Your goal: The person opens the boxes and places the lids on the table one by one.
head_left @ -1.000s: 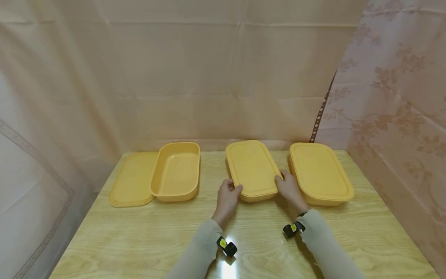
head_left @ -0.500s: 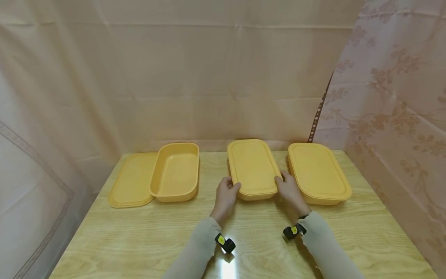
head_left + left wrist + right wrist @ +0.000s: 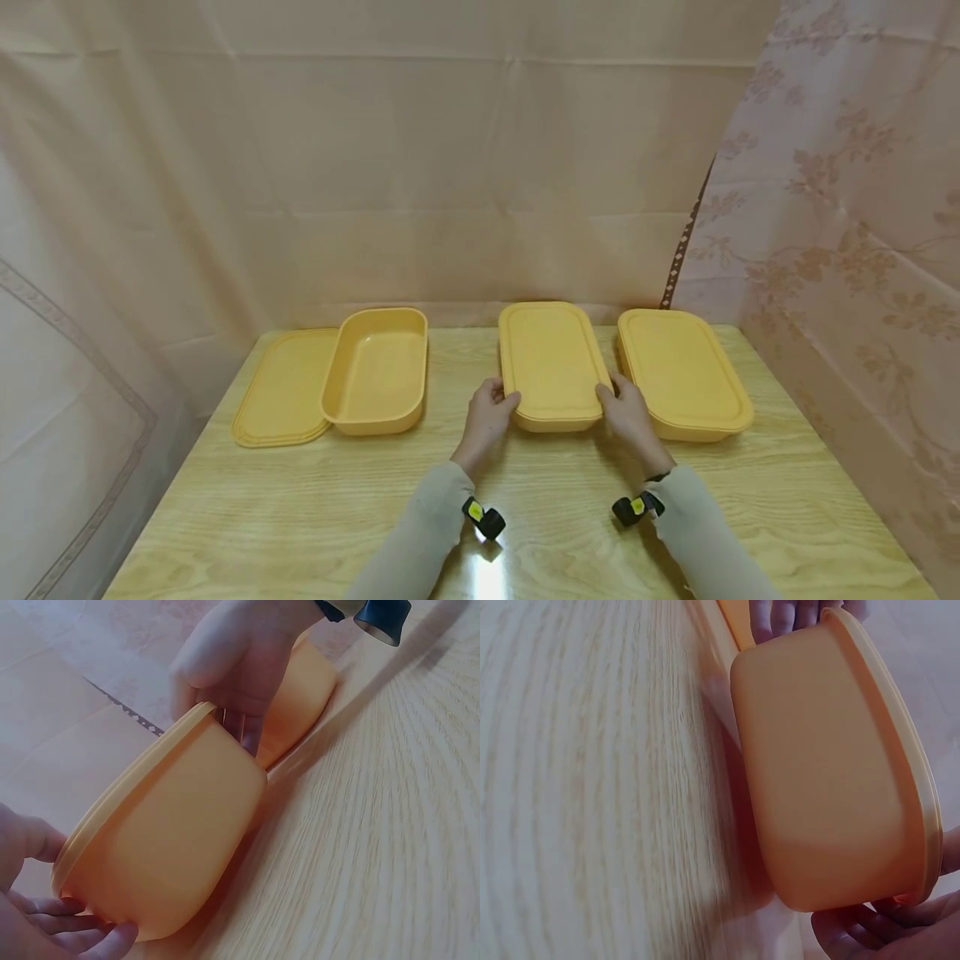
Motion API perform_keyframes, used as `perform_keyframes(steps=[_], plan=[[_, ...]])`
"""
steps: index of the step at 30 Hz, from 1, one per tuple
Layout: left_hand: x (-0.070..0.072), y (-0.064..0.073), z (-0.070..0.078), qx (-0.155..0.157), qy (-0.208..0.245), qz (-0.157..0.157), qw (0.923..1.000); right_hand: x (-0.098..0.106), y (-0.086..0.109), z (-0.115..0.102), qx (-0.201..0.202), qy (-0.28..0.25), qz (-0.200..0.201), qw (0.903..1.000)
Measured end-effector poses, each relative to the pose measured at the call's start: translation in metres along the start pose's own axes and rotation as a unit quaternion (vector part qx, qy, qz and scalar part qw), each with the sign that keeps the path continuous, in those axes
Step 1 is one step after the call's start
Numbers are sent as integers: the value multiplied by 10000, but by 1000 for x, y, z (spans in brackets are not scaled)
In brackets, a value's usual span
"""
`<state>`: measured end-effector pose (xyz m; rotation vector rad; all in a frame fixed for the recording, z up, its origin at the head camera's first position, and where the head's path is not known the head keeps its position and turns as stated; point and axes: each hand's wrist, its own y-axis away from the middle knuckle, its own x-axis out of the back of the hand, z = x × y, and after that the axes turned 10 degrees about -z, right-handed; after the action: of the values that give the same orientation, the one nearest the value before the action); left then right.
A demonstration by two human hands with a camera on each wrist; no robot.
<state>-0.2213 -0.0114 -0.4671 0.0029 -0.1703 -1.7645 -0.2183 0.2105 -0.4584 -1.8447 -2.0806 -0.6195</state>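
A yellow lidded food container (image 3: pixel 555 358) stands at the table's back, lid on, between both hands. My left hand (image 3: pixel 486 421) grips its near left corner, thumb on the lid's edge, fingers against the wall. On the near right corner, my right hand (image 3: pixel 628 421) holds it likewise, thumb on the lid rim. In the left wrist view the container's front wall (image 3: pixel 165 832) shows, with left fingertips (image 3: pixel 112 941) curled low on the side. Right fingers (image 3: pixel 840 934) lie against its side in the right wrist view. Whether its base touches the table is hard to tell.
To the right, close to my right hand, stands another lidded yellow container (image 3: pixel 686 371). An open yellow container (image 3: pixel 378 371) on the left overlaps a small stack of flat lids (image 3: pixel 285 387). Behind the wooden table (image 3: pixel 337 517) hangs a beige cloth (image 3: pixel 450 167).
The held container has shifted a little to the right, nearer the other lidded one, and turned straighter. Both hands moved with it and kept their hold.
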Motion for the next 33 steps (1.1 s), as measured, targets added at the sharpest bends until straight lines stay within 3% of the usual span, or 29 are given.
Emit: perform_keyframes(steps=[7, 18, 33], plan=[[-5, 0, 1, 21, 100, -70, 9999, 5, 4, 0, -187, -80, -50, 9998], [-8, -3, -2, 79, -99, -297, 9995, 9, 3, 5, -194, -228, -23, 9995], [-9, -3, -4, 35, -393, -245, 9989, 7, 3, 7, -189, -84, -75, 9998]])
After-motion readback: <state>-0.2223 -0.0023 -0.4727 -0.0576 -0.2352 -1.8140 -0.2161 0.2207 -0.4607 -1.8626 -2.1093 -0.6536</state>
